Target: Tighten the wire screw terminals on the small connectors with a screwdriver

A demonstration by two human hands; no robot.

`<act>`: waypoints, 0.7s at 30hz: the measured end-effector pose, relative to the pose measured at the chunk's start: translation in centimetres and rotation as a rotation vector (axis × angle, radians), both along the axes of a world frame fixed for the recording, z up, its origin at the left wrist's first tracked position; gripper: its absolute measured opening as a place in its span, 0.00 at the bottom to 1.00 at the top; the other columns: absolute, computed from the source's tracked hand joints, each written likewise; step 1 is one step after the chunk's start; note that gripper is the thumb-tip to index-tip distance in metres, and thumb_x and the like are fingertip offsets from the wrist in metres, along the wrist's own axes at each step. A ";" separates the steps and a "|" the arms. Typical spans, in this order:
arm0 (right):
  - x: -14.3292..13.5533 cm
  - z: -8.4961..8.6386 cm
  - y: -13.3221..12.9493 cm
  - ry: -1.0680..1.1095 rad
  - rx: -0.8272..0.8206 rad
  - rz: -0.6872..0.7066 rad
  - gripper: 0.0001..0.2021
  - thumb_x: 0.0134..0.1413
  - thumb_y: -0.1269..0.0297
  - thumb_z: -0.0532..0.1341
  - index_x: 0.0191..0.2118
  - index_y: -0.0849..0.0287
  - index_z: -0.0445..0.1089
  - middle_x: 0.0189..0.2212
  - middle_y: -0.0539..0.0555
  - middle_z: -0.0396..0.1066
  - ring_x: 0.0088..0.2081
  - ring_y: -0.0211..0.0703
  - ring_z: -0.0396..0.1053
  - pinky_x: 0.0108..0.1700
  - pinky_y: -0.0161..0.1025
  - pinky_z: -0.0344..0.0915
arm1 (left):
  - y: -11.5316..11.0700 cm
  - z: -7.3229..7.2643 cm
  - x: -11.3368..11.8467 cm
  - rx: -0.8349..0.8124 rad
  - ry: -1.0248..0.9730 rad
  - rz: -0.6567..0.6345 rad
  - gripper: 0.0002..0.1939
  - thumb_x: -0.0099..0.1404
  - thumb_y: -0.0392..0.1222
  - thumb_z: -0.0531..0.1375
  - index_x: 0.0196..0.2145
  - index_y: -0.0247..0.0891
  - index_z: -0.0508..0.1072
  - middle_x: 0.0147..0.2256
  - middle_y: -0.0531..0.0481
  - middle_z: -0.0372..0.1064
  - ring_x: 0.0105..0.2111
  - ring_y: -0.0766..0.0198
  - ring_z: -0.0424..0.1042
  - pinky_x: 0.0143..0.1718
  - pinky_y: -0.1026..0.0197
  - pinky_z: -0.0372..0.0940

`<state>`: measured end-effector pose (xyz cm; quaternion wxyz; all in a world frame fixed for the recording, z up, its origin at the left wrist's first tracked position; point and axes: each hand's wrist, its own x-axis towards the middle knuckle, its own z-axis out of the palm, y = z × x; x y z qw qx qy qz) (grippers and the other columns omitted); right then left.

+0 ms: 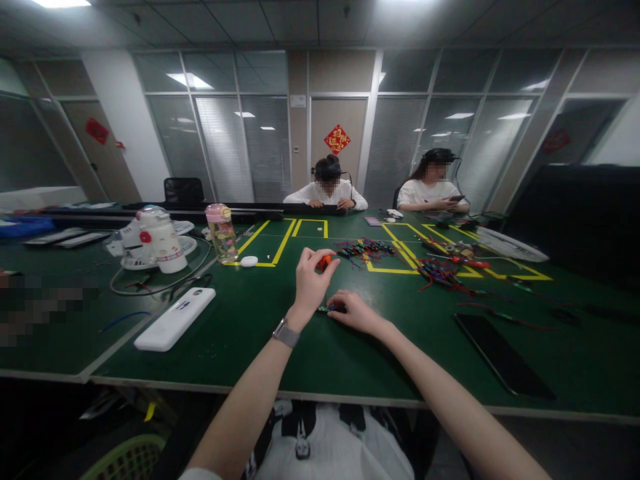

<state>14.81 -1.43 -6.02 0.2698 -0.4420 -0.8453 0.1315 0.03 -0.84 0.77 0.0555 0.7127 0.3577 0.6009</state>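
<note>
My left hand (311, 287), with a grey-banded watch at the wrist, is raised a little above the green table. Its thumb and fingers close round a small orange-and-black object (325, 263), whose kind I cannot make out. Closer to me, my right hand (356, 313) rests low at the table with its fingers pinched on a small green circuit board (324, 309). The fingers cover most of that board. Just beyond my hands lies a pile of small boards with red and blue wires (367, 251), and a second wired pile (440, 277) is to the right.
On the left are a white power bank (175, 320), a drink bottle (221, 233) and a white robot-like toy (163, 243). A black phone (503, 353) lies at right, with a red-handled tool (473, 263) farther back. Two people sit across the green table (240, 353).
</note>
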 end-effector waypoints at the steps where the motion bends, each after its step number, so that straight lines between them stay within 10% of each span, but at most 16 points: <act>1: 0.0 0.0 0.0 -0.003 0.000 -0.002 0.07 0.49 0.72 0.64 0.37 0.60 0.74 0.30 0.53 0.68 0.32 0.40 0.65 0.36 0.35 0.61 | 0.0 0.0 0.0 -0.009 -0.011 -0.006 0.07 0.63 0.42 0.60 0.39 0.40 0.75 0.33 0.50 0.65 0.33 0.65 0.68 0.37 0.63 0.64; 8: 0.1 -0.2 0.1 0.001 0.006 0.001 0.07 0.50 0.71 0.64 0.37 0.60 0.74 0.30 0.52 0.68 0.33 0.40 0.65 0.37 0.35 0.62 | 0.0 0.1 0.1 -0.026 -0.051 -0.144 0.14 0.69 0.37 0.50 0.49 0.39 0.71 0.42 0.46 0.71 0.41 0.63 0.71 0.42 0.61 0.65; 16: 0.1 -0.3 0.3 0.002 -0.012 -0.002 0.07 0.50 0.71 0.64 0.37 0.60 0.74 0.30 0.52 0.68 0.33 0.39 0.65 0.37 0.35 0.62 | 0.1 0.1 -0.2 0.000 -0.046 0.025 0.05 0.63 0.40 0.60 0.35 0.39 0.76 0.32 0.50 0.65 0.32 0.65 0.67 0.36 0.62 0.64; 21: 0.1 -0.2 0.2 -0.002 -0.004 0.006 0.07 0.50 0.71 0.64 0.37 0.60 0.74 0.31 0.52 0.68 0.33 0.40 0.66 0.37 0.35 0.62 | 0.2 0.0 -0.1 -0.042 -0.063 -0.124 0.14 0.70 0.39 0.49 0.47 0.39 0.72 0.43 0.46 0.69 0.42 0.63 0.70 0.44 0.59 0.65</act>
